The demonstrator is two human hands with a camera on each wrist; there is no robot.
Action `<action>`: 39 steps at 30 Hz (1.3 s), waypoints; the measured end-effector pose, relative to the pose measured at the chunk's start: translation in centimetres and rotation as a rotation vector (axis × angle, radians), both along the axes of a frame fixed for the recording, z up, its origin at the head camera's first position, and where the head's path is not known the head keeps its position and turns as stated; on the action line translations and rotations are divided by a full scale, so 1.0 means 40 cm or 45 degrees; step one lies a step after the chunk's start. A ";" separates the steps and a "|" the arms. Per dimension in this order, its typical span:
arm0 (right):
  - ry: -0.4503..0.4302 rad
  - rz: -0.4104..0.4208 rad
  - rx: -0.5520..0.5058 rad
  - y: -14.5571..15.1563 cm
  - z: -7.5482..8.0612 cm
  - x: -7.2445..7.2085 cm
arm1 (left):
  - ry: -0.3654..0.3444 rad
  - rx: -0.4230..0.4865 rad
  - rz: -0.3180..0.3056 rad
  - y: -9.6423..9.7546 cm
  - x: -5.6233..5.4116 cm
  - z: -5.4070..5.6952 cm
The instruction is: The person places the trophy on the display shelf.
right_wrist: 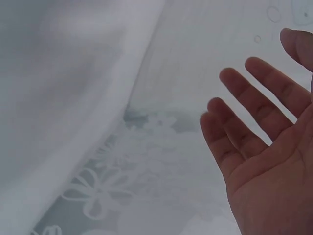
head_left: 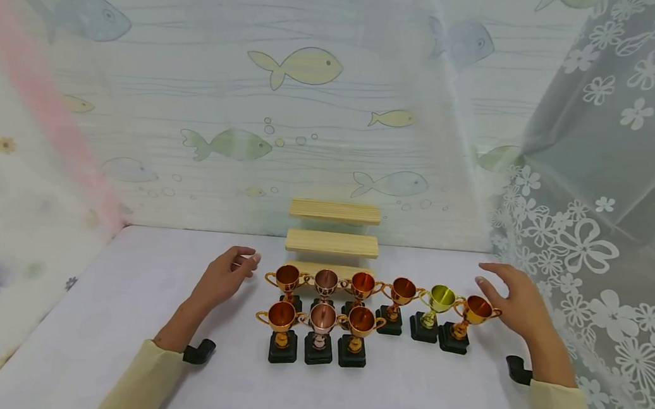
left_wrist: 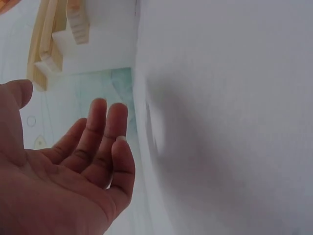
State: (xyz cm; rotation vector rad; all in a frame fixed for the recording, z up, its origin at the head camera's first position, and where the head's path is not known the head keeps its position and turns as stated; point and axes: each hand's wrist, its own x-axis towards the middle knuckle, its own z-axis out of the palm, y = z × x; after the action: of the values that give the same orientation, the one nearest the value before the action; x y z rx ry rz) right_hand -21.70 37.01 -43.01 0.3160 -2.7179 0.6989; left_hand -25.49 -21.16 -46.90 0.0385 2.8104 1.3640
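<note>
Trophies (head_left: 322,319) blocking front of shelf (head_left: 332,243), room above

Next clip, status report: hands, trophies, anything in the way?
Left hand, right hand empty. Nine shiny gold or copper-coloured trophy cups on black bases, upright before pale wooden stepped stand. Cups partly hide its lowest step.

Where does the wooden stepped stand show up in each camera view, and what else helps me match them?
Head: the wooden stand is around centre, behind the trophies.
Left wrist: upper left, slats running steeply, cut off by the top edge.
Right wrist: not in it.
Shared landmark: the pale backdrop with printed bubbles.
</note>
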 end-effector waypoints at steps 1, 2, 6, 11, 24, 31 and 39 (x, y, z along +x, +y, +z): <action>-0.003 0.003 0.001 0.000 0.005 0.003 | -0.008 0.009 -0.014 0.004 0.000 -0.002; -0.005 0.008 0.008 0.000 0.011 0.007 | -0.015 0.018 -0.029 0.007 -0.001 -0.004; -0.009 0.025 0.006 0.002 0.031 0.019 | -0.020 0.047 -0.093 0.019 -0.004 -0.010; -0.011 0.028 -0.004 0.003 0.053 0.034 | -0.040 0.115 -0.161 0.030 0.000 -0.016; -0.069 0.182 0.024 0.005 0.112 0.075 | -0.094 0.344 -0.330 0.047 0.002 -0.045; -0.054 0.353 0.029 -0.018 0.116 0.083 | -0.114 0.349 -0.363 0.061 0.014 -0.038; -0.095 0.460 0.014 -0.027 0.122 0.087 | -0.099 0.399 -0.348 0.076 0.017 -0.040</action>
State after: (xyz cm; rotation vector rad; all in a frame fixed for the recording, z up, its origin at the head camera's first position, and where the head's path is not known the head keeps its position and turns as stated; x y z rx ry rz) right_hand -18.23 35.94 -38.13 0.8125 -2.7637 0.8023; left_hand -24.80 -18.13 -48.50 0.3507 2.3924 1.6726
